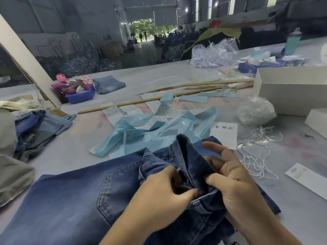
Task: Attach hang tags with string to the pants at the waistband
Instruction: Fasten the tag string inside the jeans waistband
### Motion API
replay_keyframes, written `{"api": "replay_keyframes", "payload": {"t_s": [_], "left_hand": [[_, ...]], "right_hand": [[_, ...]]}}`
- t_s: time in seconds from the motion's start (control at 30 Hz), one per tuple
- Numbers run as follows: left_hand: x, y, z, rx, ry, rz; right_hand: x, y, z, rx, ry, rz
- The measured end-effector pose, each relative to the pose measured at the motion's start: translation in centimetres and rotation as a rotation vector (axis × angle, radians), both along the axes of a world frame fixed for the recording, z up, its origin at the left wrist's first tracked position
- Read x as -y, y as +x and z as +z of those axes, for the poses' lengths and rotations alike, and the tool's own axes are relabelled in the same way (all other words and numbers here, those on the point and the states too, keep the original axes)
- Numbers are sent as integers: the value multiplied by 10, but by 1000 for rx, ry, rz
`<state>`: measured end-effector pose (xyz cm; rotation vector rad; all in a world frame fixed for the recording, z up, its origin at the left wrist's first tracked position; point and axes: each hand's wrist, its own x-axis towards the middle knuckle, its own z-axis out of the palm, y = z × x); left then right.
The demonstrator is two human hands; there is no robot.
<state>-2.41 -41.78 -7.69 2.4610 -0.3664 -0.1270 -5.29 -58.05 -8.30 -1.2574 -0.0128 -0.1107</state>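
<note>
left hand (159,190), right hand (231,179): both pinch waistband (190,167) | jeans (70,200): 1 | hang tags (225,137): 2

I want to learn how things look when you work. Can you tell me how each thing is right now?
jeans: flat on table, waistband bunched up.
left hand: pinches waistband.
right hand: holds waistband fold.
strings: loose tangle on table.
hang tag: lying flat, unattached.
white box: open.
blue plastic bag: crumpled.
</note>
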Motion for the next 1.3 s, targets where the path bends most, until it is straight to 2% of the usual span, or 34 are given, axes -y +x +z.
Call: {"api": "replay_keyframes", "payload": {"t_s": [0.07, 0.17, 0.27, 0.33, 0.4, 0.47, 0.5, 0.57, 0.63, 0.73, 0.87, 0.93, 1.03, 1.2, 1.3], "left_hand": [[8, -1, 0, 45, 45, 40], [19, -6, -3, 151, 117, 87], [18, -14, -2, 201, 111, 95], [11, -18, 0, 236, 79, 64], [4, -24, 1, 343, 123, 29], [0, -30, 1, 542, 163, -4], [2, -32, 5, 577, 202, -35], [0, -26, 15, 551, 356, -150], [-10, -15, 26, 413, 320, -209], [-29, -2, 45, 445, 350, -164], [-50, 5, 56, 478, 284, -32], [-55, 7, 53, 531, 261, 63], [-55, 14, 47, 593, 212, 219], [-56, 32, 44, 684, 151, 335], [-52, 40, 44, 585, 158, 405]], "right_hand": [[4, -3, 0, -112, -116, 19], [10, -8, 3, -225, -501, 117], [16, -9, 9, -215, -787, 115], [20, -8, 10, -198, -847, 89], [20, -10, 6, -131, -799, 55], [16, -14, 2, -47, -616, 33], [13, -14, 0, -7, -487, 30], [6, -14, -4, 66, -287, 20], [0, -10, -5, 123, -177, 0], [-7, -2, -2, 147, 67, 26], [-11, 8, 9, 173, 130, 43], [-13, 11, 15, 138, -19, 93], [-12, 10, 16, 39, -502, 109], [-20, -11, 18, -48, -745, 124], [-38, -24, 15, 32, -995, 143]]}}
